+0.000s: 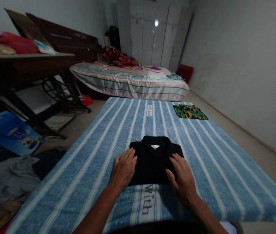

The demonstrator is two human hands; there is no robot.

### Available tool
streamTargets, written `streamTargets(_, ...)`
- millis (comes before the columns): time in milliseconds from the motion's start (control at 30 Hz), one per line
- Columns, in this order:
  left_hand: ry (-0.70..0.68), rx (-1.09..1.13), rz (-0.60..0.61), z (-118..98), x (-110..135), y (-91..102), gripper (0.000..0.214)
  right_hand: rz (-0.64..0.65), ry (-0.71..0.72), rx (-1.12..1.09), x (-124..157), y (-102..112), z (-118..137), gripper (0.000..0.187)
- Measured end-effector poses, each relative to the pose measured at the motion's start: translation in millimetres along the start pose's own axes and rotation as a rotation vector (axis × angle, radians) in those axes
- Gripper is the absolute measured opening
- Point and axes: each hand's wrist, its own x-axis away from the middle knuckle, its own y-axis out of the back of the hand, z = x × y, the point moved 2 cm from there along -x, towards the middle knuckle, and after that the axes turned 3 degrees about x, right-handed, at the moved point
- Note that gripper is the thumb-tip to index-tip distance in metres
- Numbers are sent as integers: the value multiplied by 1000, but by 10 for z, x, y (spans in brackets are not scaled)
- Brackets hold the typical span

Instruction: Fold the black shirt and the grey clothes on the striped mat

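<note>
A folded black collared shirt lies on a blue and white striped sheet spread over a mattress in front of me. My left hand rests flat on the shirt's left edge, fingers stretched out. My right hand lies flat on its right lower corner, fingers spread. Neither hand holds anything. The shirt's collar points away from me, with a white label showing at the neck.
A folded green and yellow patterned cloth lies at the sheet's far right. A second bed with a colourful heap stands beyond. A dark table is at left, with clothes and a blue box on the floor.
</note>
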Motion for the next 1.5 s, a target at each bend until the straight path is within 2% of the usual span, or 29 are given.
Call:
streamTargets(200, 11, -9, -29, 11, 4, -29, 37, -35, -2, -27, -97, -94, 272, 35)
streamTargets(400, -13, -18, -83, 56, 36, -70, 36, -82, -82, -24, -146, -62, 331, 24)
streamTargets(600, -24, -25, -118, 67, 36, -90, 36, -79, -59, -27, -187, -96, 384, 19)
streamTargets(733, -31, -24, -119, 71, 35, -79, 36, -66, -54, -101, -197, -182, 370, 23)
streamTargets(967, -32, -25, -136, 113, 38, -104, 35, -55, -132, -192, -184, -238, 296, 32)
streamTargets(1333, -8, -16, -96, 87, 36, -73, 36, -69, -120, -140, -203, -335, 232, 35)
streamTargets(1500, -23, -8, -126, 114, 41, -103, 36, -109, -138, -125, -182, -353, 227, 39)
